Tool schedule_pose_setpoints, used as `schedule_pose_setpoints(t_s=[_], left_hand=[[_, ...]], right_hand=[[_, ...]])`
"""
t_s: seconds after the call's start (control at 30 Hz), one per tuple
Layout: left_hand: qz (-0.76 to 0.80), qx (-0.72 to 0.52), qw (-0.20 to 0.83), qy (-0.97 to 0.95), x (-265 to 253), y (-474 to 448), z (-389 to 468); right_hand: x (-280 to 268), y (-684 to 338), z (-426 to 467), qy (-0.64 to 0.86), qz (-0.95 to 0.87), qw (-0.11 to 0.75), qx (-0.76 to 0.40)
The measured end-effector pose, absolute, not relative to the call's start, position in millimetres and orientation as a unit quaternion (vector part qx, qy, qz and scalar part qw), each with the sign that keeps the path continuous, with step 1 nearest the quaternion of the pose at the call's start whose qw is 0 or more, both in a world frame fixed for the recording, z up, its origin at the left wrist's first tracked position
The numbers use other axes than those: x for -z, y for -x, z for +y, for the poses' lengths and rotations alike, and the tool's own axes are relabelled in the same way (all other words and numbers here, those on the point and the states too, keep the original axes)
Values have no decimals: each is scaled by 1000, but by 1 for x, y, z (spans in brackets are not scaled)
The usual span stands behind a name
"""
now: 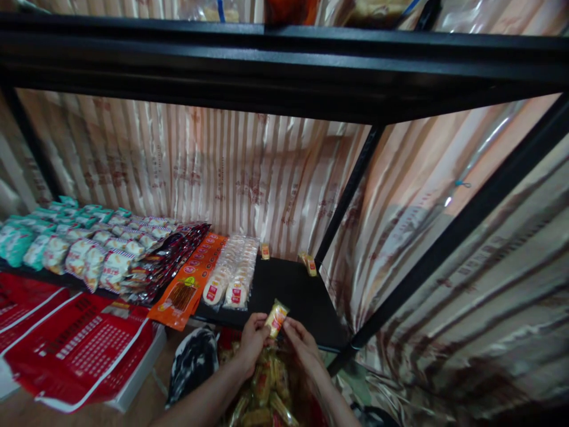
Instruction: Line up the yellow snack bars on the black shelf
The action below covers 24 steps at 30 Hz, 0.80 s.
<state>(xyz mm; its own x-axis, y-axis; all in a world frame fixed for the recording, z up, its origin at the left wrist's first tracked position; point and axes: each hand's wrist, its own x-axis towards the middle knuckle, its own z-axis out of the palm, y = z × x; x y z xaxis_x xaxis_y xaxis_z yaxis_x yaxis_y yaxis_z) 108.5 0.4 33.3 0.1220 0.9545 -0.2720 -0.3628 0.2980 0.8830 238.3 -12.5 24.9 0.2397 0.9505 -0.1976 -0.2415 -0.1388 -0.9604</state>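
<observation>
Pinching a small yellow-wrapped snack packet (277,319), both hands are at work, the packet tilted at the front edge of the black shelf (288,290)! The left hand (256,333) has thumb and fingers closed on its left edge, the right hand (302,338) nips the lower right with its fingertips. Six o'clock from there, a heap of gold-wrapped snacks (267,382) sits below. At twelve, a lone upright packet (265,251); at one, a little packet cluster (309,264); at ten, the orange snack bag (189,279). What counts here, I'd say, is a light touch: grip the wrapper's margins, spare the likely crumbly middle, leave the printed face uncovered, and keep both wrists clear of that heap.
</observation>
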Motion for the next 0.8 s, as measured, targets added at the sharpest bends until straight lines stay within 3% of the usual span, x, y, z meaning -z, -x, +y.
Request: schedule_pose_setpoints(t_s=[0.37,0.8], left_hand=[[460,-477,659,-355,-32,-132,7],[488,-459,638,-380,-10,-183,84]], right_hand=[[-18,-239,4,556,-339,590,-478],[-6,-273,70,590,-369,585,-417]])
